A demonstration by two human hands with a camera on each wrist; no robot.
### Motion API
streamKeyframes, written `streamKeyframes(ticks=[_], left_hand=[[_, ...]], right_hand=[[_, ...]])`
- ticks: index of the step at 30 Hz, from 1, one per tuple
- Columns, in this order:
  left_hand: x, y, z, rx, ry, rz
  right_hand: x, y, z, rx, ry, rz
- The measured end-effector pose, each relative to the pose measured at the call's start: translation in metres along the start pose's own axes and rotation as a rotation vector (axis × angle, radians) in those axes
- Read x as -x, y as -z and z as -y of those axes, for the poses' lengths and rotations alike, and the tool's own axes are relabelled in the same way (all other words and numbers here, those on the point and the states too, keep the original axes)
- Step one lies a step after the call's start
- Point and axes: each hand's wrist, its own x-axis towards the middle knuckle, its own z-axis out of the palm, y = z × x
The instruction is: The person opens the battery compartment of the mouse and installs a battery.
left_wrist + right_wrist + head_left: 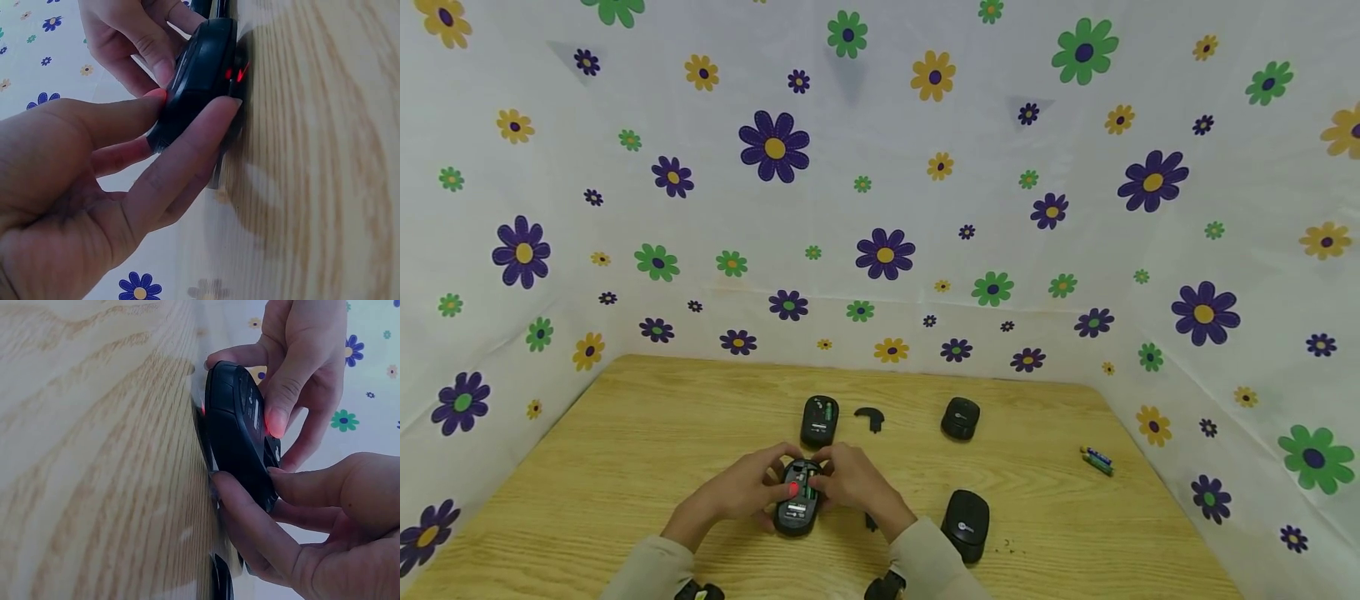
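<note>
A black computer mouse lies belly up between both hands, its battery bay uncovered and a green battery showing inside. My left hand holds the left side, thumb on the underside and fingers below. A red glow lights that thumb. On the other side my right hand grips the mouse's far end, its thumb at the battery bay. In the left wrist view the mouse is tilted, close over the table. The right wrist view shows the mouse pinched between thumb and fingers of both hands.
Another upturned mouse with a green battery stands just behind, beside a curved black cover. A dark piece shows partly under my right wrist. Two upright mice and loose batteries lie to the right.
</note>
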Motion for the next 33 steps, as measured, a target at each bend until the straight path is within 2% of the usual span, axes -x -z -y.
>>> streamKeyframes(ticks=[11,30,33], left_hand=[[-0.0024,0.0005,0.0044,0.022,0.003,0.007],[-0.0022,0.0018,-0.0001,0.01,0.098,-0.008],[-0.0003,0.0026,0.0001,-0.002,0.106,-0.024]], right_hand=[[-0.0004,-0.0008,-0.0015,-0.02,-0.018,0.011],[-0.0003,0.005,0.0006,0.01,-0.013,0.019],[0.0011,0.0086,-0.0003,0.047,0.004,0.027]])
